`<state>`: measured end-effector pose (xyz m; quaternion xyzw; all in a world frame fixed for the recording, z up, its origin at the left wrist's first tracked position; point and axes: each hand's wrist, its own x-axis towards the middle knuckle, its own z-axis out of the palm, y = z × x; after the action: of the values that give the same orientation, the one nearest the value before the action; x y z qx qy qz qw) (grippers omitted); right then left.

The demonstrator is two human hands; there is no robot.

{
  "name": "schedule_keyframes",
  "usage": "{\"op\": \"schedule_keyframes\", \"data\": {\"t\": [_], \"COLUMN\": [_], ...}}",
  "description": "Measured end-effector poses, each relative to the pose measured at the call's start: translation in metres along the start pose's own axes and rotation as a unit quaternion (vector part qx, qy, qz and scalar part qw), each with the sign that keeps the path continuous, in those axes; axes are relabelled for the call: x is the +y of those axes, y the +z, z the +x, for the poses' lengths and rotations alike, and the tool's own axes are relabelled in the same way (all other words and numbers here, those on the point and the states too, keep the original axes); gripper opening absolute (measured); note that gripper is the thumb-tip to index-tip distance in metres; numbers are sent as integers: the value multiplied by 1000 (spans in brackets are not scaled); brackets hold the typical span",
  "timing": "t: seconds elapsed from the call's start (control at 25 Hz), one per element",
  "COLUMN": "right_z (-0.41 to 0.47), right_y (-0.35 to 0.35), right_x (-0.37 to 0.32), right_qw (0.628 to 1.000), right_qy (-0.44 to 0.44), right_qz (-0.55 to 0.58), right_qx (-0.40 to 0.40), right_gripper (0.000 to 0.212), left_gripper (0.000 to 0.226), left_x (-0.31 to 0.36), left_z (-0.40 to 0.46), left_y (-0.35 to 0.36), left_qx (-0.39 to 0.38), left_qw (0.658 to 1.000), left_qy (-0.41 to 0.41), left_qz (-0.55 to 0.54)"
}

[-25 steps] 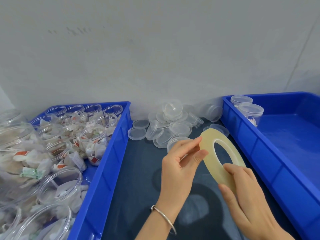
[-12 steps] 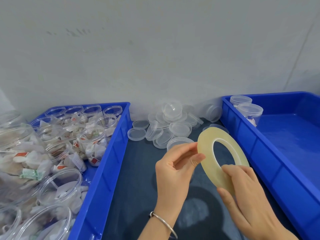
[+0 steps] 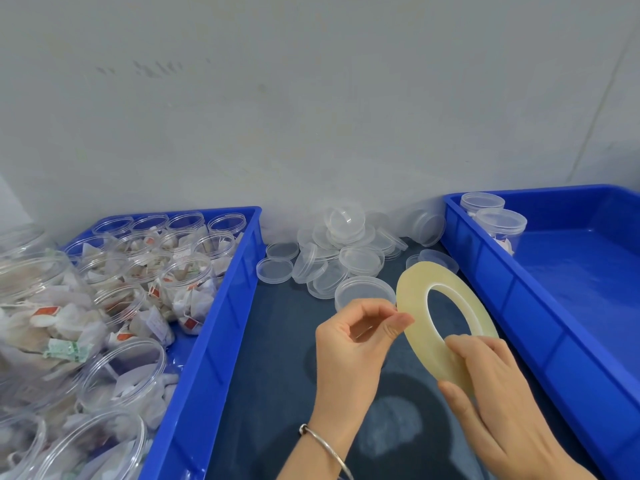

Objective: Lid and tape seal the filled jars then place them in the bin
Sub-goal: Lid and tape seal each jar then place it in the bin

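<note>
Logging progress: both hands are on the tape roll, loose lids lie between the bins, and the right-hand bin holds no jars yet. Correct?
Not quite. The head view shows two lidded jars in the right-hand bin's far corner; the rest stands.

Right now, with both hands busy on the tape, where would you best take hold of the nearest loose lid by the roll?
Probably by its rim. The lid lies flat on the table, so come from above and pinch opposite edges; the tape roll crowds its right side.
</note>
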<state>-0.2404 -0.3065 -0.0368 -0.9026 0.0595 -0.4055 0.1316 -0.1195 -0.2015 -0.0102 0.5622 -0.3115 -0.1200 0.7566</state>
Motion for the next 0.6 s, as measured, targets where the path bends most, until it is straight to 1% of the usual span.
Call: {"op": "schedule_keyframes", "data": {"t": [0.16,0.4,0.6], "right_z": [-1,3,2], "right_y": [1,-2,-2], "right_x": [0,-2,-2], "right_qw": [1000,1000,1000], "right_qy": [10,-7,-9], "right_qz": [3,-19,-26], "right_qx": [-3,-7,-10], "right_gripper": [37,35,50], "left_gripper": [34,33,28], "left_x": [0,-2,0], "left_z": [2,-4,-4], "left_y": [-1,-2,-4], "left_qx": [-12,-1,-3], "left_qw": [1000,999,999], "left_qy": [8,28,38], "left_qz": [2,28,23]}}
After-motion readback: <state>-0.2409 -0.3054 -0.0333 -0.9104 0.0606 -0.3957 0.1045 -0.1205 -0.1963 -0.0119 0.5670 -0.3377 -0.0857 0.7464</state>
